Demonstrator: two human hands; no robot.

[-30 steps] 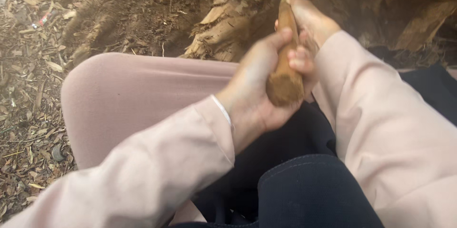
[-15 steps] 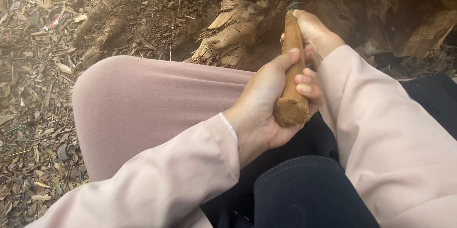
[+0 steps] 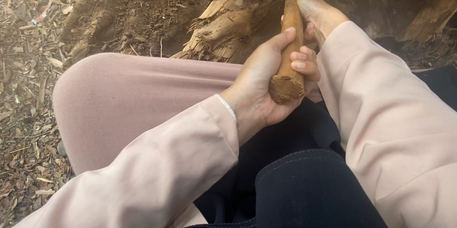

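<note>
Head view: wooden handle (image 3: 290,42) tip hidden behind right hand (image 3: 318,16).

I wear a pale pink top with long, loose sleeves (image 3: 157,171) that reach my wrists — soft, matte cloth, creased along both forearms. A thin beaded bracelet (image 3: 227,109) of small pale beads sits at my left cuff. My trousers (image 3: 128,94) are a dusty pink, slightly darker than the top — and a black cloth (image 3: 304,190) covers my lap.
</note>
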